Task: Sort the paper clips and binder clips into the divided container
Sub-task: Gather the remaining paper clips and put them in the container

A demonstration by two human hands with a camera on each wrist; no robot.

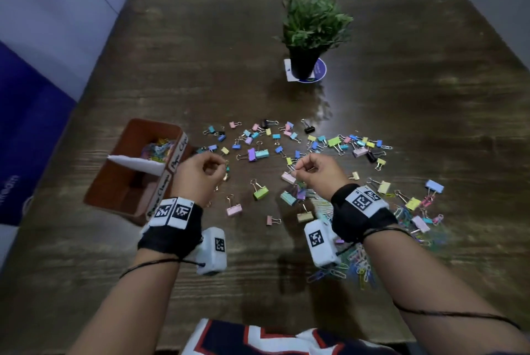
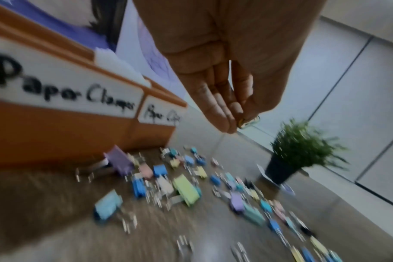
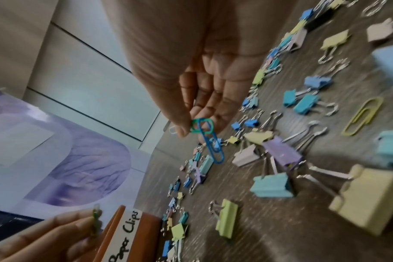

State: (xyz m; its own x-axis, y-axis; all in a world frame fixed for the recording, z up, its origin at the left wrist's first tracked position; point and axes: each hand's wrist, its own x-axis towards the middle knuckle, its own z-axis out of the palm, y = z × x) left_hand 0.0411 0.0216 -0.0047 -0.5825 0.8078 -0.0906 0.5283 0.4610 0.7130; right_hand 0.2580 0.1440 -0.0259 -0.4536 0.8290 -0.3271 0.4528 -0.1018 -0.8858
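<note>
My left hand (image 1: 213, 167) hovers just right of the orange divided container (image 1: 120, 179) and pinches a small green paper clip (image 2: 249, 122), which also shows as the green clip (image 3: 95, 221) in the right wrist view. My right hand (image 1: 301, 167) is raised over the scattered binder clips (image 1: 259, 192) and pinches linked green and blue paper clips (image 3: 208, 138). The container's far cell holds coloured paper clips (image 1: 157, 149). A white divider (image 1: 137, 164) splits it, and labels read "Paper Clamps" (image 2: 63, 88) and "Paper Clips" (image 3: 128, 230).
A potted green plant (image 1: 311, 30) stands on a round coaster at mid-table. A heap of loose paper clips (image 1: 358, 265) lies under and right of my right wrist. Binder clips cover the table's wooden top (image 1: 200, 73) between the hands and the plant. A purple wall panel (image 1: 25, 125) flanks the left.
</note>
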